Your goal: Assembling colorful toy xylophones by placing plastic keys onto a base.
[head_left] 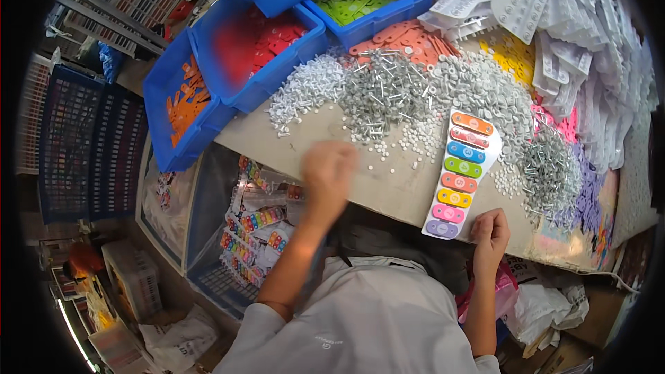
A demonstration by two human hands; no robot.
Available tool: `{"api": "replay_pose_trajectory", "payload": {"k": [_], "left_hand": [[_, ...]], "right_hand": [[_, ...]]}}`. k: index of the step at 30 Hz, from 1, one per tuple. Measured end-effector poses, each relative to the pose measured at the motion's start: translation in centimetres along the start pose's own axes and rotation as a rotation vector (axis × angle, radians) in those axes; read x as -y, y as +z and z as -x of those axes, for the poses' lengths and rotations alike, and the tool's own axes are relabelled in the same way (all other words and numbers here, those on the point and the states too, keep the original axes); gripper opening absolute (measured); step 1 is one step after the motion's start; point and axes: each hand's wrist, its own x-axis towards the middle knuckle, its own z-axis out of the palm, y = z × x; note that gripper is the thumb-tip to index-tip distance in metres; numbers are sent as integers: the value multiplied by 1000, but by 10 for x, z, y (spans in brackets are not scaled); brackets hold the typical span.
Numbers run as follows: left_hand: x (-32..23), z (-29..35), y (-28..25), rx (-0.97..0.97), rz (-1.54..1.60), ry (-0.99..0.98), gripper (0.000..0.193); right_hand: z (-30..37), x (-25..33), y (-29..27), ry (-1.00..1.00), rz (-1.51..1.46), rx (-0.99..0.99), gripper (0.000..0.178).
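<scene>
A white plastic panel [486, 159] lies slantwise near the table's front edge, carrying a column of several coloured tabs with round ends. Beside its lower right corner is my right hand [490, 227], fingers curled in; whether they pinch anything is hidden. My left hand [329, 172] is over the table to the left of the panel, smeared by motion, so its fingers cannot be read. Beyond it spread heaps of small white plastic pieces [308, 91], metal pins [388, 90] and grey-white round caps [478, 83]. Tiny white beads [409, 152] are scattered in front of them.
Blue bins hold orange [188, 107], red [277, 41] and green [360, 0] tabs. Clear plastic panels [582, 21] pile up at the far right. More pins [551, 170] and purple tabs [589, 187] lie at the right. A crate of finished-looking panels [253, 239] stands below the table's left edge.
</scene>
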Motion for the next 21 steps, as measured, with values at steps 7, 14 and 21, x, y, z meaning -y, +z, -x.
{"api": "replay_pose_trajectory", "payload": {"k": [7, 14, 21], "left_hand": [[95, -40, -48, -113, -571, 34, 15], [84, -49, -37, -182, -511, 211, 7], [20, -21, -4, 10, 288, -266, 8]], "right_hand": [[-7, -9, 12, -9, 124, -20, 16], [-8, 16, -18, -22, 231, -120, 8], [-22, 7, -113, -209, 793, -468, 6]]}}
